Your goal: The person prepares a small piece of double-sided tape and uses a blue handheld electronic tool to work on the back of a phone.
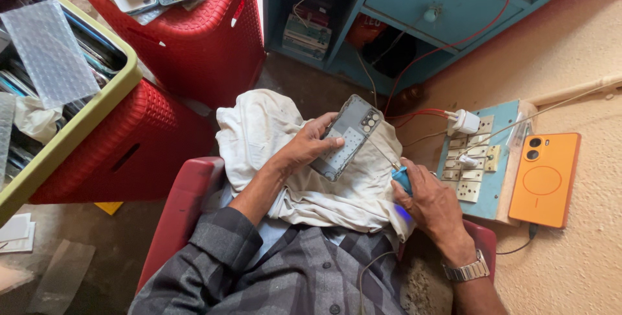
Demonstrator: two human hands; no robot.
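Opened phone (347,136): bare grey metal frame, matt, with a pale perforated sheet inside. Cloth (272,127) beneath: off-white cotton, creased and dull. Tool (402,177): blue plastic grip, thin steel tip. Wristwatch (468,271): polished metal links. Orange phone (544,179): smooth satin plastic back. Red baskets (188,36): woven-look moulded plastic, slightly glossy. Wall (583,94): rough plaster.

Red baskets (188,36) crowd the left, switchboard (476,166) close right, open cloth (259,127) between.
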